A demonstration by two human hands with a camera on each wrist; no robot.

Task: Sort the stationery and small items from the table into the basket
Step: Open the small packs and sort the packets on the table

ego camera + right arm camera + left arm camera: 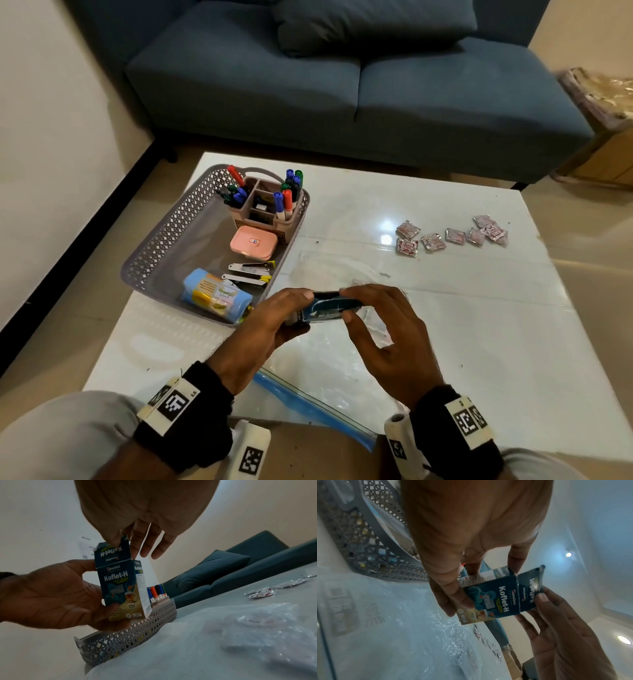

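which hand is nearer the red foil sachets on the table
Right. The right hand, pinching the dark blue cardboard box's flap, sits on the side of the red foil sachets; the left hand, gripping the box, is farther, beside the grey lattice plastic basket.

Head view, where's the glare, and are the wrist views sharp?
Head view: lamp glare on the table left of the sachets. Left wrist view: box print readable, table blurred. Right wrist view: box legible, bag soft, edges bent.
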